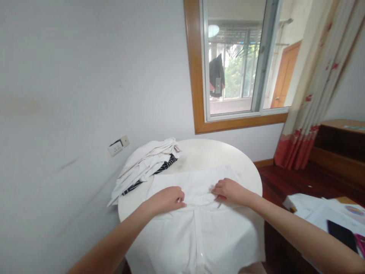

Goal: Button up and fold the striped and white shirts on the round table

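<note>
In the head view, a white shirt (pixel 209 230) lies on the round counter (pixel 211 150), hanging over its near edge. It looks light and limp, probably best held at both sides. The left hand (pixel 171 198) and right hand (pixel 229 191) rest there, fingers curled; whether they pinch cloth, I cannot tell.

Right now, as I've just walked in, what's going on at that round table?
A person has their left hand and right hand on a white fabric garment laid over a round white table, its near part draping over the edge. Whether the fingers pinch the cloth is hard to tell. To the left lies a layered pile of white cloth, with black-and-white striped fabric showing beneath it.
</note>
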Demonstrator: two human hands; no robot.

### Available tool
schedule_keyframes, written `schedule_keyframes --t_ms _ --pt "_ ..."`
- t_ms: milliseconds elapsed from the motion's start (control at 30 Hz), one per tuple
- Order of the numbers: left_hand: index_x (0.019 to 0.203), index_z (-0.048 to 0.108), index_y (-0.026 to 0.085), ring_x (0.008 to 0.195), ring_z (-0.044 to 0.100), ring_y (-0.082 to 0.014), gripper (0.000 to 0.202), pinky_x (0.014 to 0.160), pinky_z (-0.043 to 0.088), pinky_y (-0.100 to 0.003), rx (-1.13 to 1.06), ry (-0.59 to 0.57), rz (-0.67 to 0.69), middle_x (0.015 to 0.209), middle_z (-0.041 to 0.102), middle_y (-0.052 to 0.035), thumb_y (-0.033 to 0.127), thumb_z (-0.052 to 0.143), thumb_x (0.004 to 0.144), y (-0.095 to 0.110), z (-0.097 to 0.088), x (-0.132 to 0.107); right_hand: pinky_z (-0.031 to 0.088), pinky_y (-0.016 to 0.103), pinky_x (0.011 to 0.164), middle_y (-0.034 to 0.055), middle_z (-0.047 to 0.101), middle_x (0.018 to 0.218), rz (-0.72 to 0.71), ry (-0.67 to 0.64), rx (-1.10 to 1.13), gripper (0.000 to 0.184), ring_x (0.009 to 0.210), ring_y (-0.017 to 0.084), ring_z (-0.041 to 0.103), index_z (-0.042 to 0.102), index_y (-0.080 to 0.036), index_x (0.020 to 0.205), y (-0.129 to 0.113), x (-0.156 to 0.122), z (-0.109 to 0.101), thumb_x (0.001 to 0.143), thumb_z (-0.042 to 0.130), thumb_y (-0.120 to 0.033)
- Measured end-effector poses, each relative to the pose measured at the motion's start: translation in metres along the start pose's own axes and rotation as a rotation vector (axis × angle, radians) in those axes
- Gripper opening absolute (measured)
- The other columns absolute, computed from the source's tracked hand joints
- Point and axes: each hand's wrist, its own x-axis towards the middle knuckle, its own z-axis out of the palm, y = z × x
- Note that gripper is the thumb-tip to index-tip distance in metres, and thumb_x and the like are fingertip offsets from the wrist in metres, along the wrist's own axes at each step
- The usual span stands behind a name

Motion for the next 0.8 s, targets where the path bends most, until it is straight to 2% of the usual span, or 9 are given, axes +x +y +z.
schedule_keyframes --t_ms 67,233,400,467,567,633,733,800 --pt "0.082 0.062 0.021 0.081 0.055 -0.0170 0.025 0.067 0.035 -0.025 0.054 0.031 0.029 0.085 0.060 -0.0015 0.045 0.055 0.082 0.003 -0.004 -0.001 0.041 0.033 0.082 0.0069 0.067 0.089 0.047 0.083 0.030 0.017 0.088 0.020 0.060 0.064 -0.018 0.095 0.001 0.000 0.001 0.085 0.052 -0.022" --pt "0.077 0.057 0.019 0.087 0.053 -0.0213 0.032 0.075 0.035 -0.030 0.232 0.116 0.072 0.083 0.060 -0.0024 0.050 0.065 0.074 0.009 -0.017 -0.004 0.044 0.029 0.083 0.0087 0.064 0.106 0.246 0.438 0.274 0.025 0.096 0.018 0.059 0.056 -0.018 0.109 0.007 0.009 -0.010 0.092 0.041 -0.029" --pt "0.098 0.053 0.022 0.089 0.057 -0.0225 0.032 0.074 0.037 -0.029 0.241 0.194 -0.057 0.094 0.062 -0.0030 0.045 0.062 0.077 0.013 -0.031 -0.014 0.044 0.029 0.074 0.0068 0.064 0.101 0.409 0.655 0.101 0.025 0.089 0.019 0.060 0.054 -0.021 0.106 0.012 0.024 -0.054 0.095 0.036 -0.034" --pt "0.108 0.050 0.025 0.085 0.060 -0.0232 0.041 0.069 0.038 -0.028 0.225 0.179 -0.123 0.090 0.064 -0.0021 0.051 0.059 0.078 0.016 -0.038 -0.019 0.042 0.027 0.067 0.0053 0.066 0.094 0.455 0.750 0.039 0.024 0.083 0.019 0.061 0.054 -0.022 0.104 0.015 0.028 -0.078 0.095 0.036 -0.035" --pt "0.117 0.048 0.025 0.079 0.063 -0.0248 0.057 0.065 0.039 -0.028 0.225 0.186 -0.222 0.082 0.065 -0.0025 0.067 0.048 0.078 0.025 -0.044 -0.022 0.039 0.025 0.061 0.0032 0.066 0.083 0.435 0.852 -0.003 0.022 0.072 0.018 0.060 0.056 -0.022 0.101 0.017 0.033 -0.115 0.094 0.040 -0.036" --pt "0.121 0.046 0.023 0.078 0.064 -0.0265 0.062 0.066 0.040 -0.030 0.271 0.268 -0.307 0.083 0.066 -0.0053 0.070 0.042 0.079 0.035 -0.042 -0.017 0.039 0.024 0.061 0.0027 0.066 0.082 0.381 0.881 -0.030 0.020 0.070 0.017 0.060 0.057 -0.022 0.099 0.013 0.038 -0.136 0.093 0.043 -0.035" --pt "0.122 0.047 0.019 0.079 0.064 -0.0276 0.057 0.066 0.042 -0.032 0.335 0.397 -0.414 0.090 0.066 -0.0101 0.061 0.041 0.085 0.049 -0.036 -0.006 0.039 0.024 0.063 0.0033 0.067 0.087 0.299 0.922 -0.102 0.018 0.075 0.017 0.062 0.058 -0.022 0.098 0.002 0.045 -0.160 0.092 0.045 -0.033" --pt "0.113 0.054 0.018 0.079 0.063 -0.0254 0.042 0.068 0.043 -0.031 0.313 0.438 -0.454 0.091 0.065 -0.0099 0.050 0.042 0.088 0.051 -0.036 -0.002 0.040 0.024 0.064 0.0040 0.068 0.091 0.247 0.955 -0.161 0.019 0.080 0.017 0.062 0.059 -0.022 0.099 -0.006 0.047 -0.172 0.093 0.045 -0.032"
